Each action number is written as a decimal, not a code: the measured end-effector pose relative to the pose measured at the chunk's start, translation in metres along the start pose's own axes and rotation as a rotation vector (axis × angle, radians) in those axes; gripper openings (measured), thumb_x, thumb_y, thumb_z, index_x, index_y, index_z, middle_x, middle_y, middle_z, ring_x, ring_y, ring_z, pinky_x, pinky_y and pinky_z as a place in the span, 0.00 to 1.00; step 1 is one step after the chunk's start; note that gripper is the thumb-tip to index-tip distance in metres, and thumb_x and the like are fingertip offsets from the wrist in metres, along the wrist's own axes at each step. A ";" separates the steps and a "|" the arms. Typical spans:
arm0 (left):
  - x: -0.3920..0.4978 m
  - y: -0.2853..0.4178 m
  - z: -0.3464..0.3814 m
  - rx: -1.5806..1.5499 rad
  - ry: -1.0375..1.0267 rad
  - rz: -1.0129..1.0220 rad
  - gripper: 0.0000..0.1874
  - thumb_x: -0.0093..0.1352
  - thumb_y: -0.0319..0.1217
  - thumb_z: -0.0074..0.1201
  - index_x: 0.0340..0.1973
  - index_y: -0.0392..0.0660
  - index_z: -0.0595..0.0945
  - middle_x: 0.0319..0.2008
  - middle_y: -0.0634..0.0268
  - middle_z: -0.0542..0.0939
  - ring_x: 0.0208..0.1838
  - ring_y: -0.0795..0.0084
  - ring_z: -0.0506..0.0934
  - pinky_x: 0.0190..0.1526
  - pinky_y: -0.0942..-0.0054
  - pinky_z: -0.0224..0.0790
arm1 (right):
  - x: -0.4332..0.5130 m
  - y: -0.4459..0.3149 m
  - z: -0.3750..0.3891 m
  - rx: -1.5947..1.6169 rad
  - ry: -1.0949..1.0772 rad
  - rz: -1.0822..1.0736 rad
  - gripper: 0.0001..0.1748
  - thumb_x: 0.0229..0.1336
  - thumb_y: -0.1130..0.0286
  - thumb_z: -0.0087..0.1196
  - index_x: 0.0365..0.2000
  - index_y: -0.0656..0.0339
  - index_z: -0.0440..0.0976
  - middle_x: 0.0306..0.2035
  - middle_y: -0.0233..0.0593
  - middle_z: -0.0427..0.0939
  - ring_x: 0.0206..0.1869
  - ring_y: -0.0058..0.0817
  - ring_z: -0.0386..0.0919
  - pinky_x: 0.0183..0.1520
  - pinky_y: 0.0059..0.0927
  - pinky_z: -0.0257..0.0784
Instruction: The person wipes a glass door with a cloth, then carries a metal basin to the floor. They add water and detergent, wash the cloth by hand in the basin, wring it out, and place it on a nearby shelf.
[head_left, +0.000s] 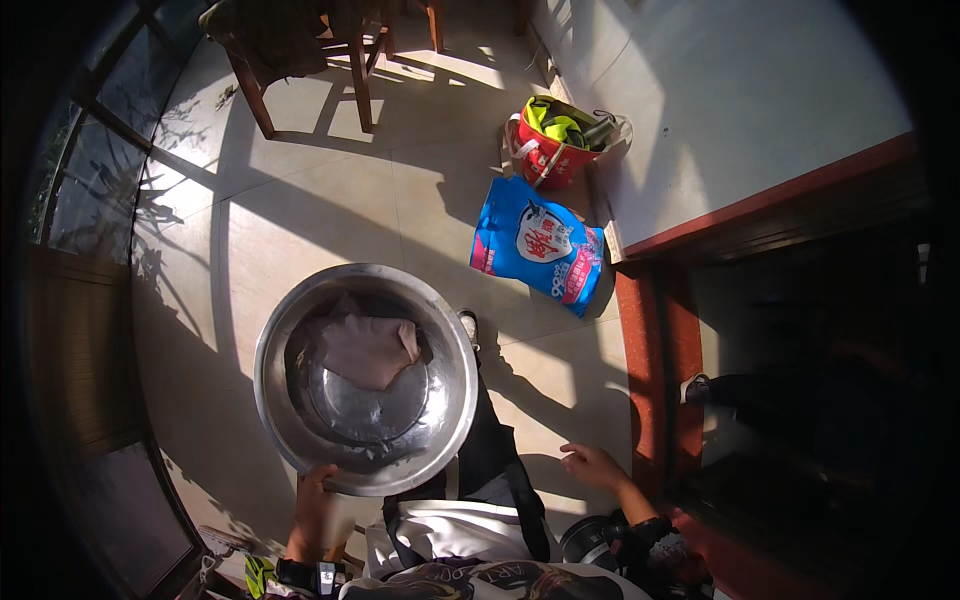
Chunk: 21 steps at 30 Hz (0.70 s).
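A wide stainless-steel basin (270, 420) is in front of my body, over my legs. Inside it lies a crumpled pinkish cloth (367, 349), towards the far side; the bare metal bottom shows nearer to me. My left hand (311, 506) grips the basin's near-left rim, with the thumb over the edge and the other fingers mostly hidden. To the right of the basin, my right hand (592, 465) hangs in the air above the floor. It holds nothing, and its index finger points out to the left.
A blue printed laundry-powder bag (510, 232) lies on the tiles, beside a red carrier (551, 161) containing yellow-green fabric. Beyond stands a wooden chair (255, 94) draped with dark cloth. A red door frame (645, 352) borders the right side, where a shoe (694, 388) shows. Windows (97, 172) line the left.
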<state>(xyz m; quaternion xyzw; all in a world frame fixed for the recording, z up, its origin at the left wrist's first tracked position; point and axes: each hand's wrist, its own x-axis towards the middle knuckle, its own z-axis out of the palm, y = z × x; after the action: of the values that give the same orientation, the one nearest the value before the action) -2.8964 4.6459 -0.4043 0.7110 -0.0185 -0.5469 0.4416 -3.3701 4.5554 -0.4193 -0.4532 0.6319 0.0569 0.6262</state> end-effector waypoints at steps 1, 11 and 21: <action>0.023 0.021 0.012 -0.063 -0.026 -0.094 0.03 0.56 0.23 0.52 0.22 0.44 0.74 0.20 0.71 0.70 0.21 0.79 0.68 0.19 0.80 0.56 | 0.033 -0.007 -0.012 0.051 -0.011 0.008 0.20 0.55 0.69 0.49 0.48 0.65 0.66 0.32 0.34 0.76 0.34 0.17 0.73 0.35 0.21 0.70; 0.341 0.070 0.162 -0.060 0.141 -0.169 0.11 0.55 0.22 0.48 0.35 0.37 0.73 0.28 0.64 0.74 0.32 0.68 0.74 0.39 0.68 0.70 | 0.467 0.004 -0.039 -0.363 0.644 0.075 0.47 0.36 0.76 0.59 0.59 0.60 0.48 0.59 0.54 0.52 0.60 0.50 0.53 0.58 0.42 0.56; 0.610 0.013 0.238 -0.083 -0.100 -0.153 0.24 0.55 0.20 0.47 0.50 0.39 0.68 0.44 0.62 0.71 0.49 0.63 0.70 0.52 0.63 0.63 | 0.626 0.048 -0.055 -0.314 1.508 0.053 0.49 0.42 0.63 0.63 0.60 0.58 0.44 0.63 0.52 0.46 0.65 0.51 0.43 0.63 0.53 0.43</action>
<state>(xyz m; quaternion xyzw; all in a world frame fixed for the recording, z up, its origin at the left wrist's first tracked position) -2.8345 4.1828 -0.8636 0.6635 0.0366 -0.6140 0.4259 -3.3197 4.2345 -0.9596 -0.4379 0.8828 -0.1635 -0.0470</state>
